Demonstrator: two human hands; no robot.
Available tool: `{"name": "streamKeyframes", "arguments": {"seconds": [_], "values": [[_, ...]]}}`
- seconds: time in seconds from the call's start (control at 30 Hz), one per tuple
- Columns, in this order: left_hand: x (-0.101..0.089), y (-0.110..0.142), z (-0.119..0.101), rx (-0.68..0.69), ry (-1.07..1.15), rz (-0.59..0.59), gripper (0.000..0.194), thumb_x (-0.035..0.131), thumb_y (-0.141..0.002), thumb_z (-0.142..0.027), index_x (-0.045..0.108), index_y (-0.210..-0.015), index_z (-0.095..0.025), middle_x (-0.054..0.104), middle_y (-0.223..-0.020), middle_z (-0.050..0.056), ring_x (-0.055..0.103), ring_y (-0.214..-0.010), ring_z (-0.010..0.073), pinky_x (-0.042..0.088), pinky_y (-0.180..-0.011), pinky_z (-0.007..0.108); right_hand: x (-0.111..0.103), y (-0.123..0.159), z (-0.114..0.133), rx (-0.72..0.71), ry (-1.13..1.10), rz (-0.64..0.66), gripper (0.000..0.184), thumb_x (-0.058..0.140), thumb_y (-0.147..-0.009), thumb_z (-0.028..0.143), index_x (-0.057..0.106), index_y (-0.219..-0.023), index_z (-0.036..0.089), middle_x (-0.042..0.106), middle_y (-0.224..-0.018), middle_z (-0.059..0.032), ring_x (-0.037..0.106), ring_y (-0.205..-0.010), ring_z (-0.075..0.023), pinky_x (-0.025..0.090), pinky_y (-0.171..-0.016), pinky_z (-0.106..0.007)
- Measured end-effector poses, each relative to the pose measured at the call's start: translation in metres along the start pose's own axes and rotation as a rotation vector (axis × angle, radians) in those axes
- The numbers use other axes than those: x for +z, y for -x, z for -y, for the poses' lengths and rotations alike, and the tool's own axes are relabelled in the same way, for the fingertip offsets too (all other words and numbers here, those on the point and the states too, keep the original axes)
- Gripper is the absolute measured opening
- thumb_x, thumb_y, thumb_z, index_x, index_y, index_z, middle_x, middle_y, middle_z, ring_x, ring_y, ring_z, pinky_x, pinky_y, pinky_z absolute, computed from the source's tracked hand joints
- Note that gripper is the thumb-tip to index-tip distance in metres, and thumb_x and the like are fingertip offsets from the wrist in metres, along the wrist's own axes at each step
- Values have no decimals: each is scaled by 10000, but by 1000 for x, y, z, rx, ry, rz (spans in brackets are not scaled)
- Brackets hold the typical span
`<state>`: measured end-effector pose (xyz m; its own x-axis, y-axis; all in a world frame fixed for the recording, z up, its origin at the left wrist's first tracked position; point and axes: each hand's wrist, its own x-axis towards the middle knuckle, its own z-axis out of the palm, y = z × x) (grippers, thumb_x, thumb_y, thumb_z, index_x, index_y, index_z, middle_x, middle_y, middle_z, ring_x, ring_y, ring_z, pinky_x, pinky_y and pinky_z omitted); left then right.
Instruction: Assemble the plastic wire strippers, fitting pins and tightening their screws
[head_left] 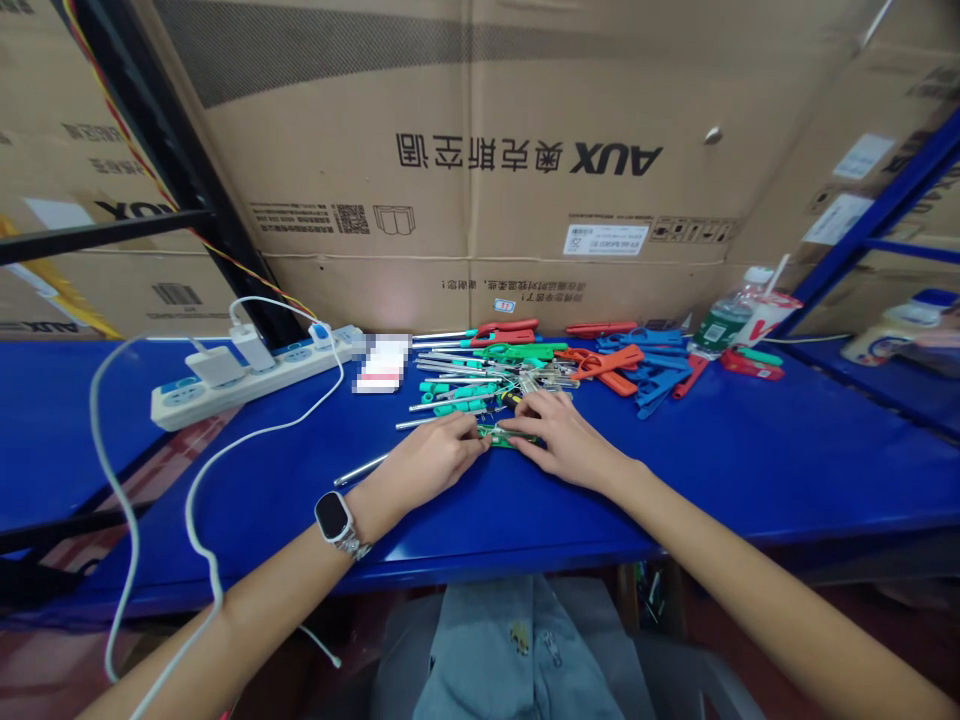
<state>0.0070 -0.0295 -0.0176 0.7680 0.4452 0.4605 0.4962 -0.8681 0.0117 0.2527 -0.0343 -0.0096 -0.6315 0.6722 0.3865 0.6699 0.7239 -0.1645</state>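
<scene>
A green lighter casing (496, 437), opened up with thin pale parts inside, lies low over the blue table between my hands. My left hand (442, 452) pinches its left end; a silver metal tube (362, 470) sticks out from under this hand. With fingers bent, my right hand (568, 438) holds the casing's right part, fingertips at the inner parts. Just beyond my fingers is a yellow-and-black tool handle (511, 399), partly hidden. Behind it lie metal tubes (442, 360) and short teal sleeves (459, 405) in a loose pile.
Orange casings (606, 366) and blue casings (660, 365) are heaped to the right, near a green-labelled bottle (724, 325) and a cup (776, 312). A white power strip (255, 375) with trailing cables stands left. A large cardboard box (480, 200) walls off the back.
</scene>
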Motion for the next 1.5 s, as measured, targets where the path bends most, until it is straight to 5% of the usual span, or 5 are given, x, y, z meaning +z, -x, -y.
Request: {"name": "streamKeyframes", "arguments": {"seconds": [0.37,0.53,0.93,1.13,1.5], "values": [[1,1,2,4,-9,25,403,426,-1086,-241,735,-848,-140,636,-819,63,611,-732,171,527,-656,295,-8,1,-4,-125,95,41,257,541,-1034,258,734,-1186,181,648,-1046,-116,584,-996,-255,455,-852,-416],[0,1,1,-66,22,32,224,507,-1050,-217,701,-1123,-135,674,-941,84,661,-870,219,582,-760,353,-8,3,-2,-104,126,71,294,494,-1052,245,724,-1230,203,644,-1058,-116,580,-966,-245,439,-819,-400],[1,-1,-2,-67,-44,36,311,458,-1071,-232,746,-1064,-116,650,-962,98,629,-860,210,583,-765,351,-10,22,16,26,210,62,472,510,-1046,398,575,-1446,154,638,-1352,-174,539,-1236,-335,422,-988,-512],[0,-2,-4,-92,-96,81,297,464,-1068,-239,725,-1114,-106,652,-985,103,636,-906,228,586,-815,376,-9,25,12,60,169,26,318,547,-1033,320,712,-1273,192,697,-1265,-125,573,-1176,-300,438,-919,-465],[2,-2,-3,-7,-200,93,405,345,-1099,-229,641,-1362,-141,618,-966,108,603,-891,238,550,-788,375,-6,20,12,74,93,38,337,564,-1028,275,680,-1329,180,725,-1223,-136,572,-1232,-293,440,-937,-452]]}}
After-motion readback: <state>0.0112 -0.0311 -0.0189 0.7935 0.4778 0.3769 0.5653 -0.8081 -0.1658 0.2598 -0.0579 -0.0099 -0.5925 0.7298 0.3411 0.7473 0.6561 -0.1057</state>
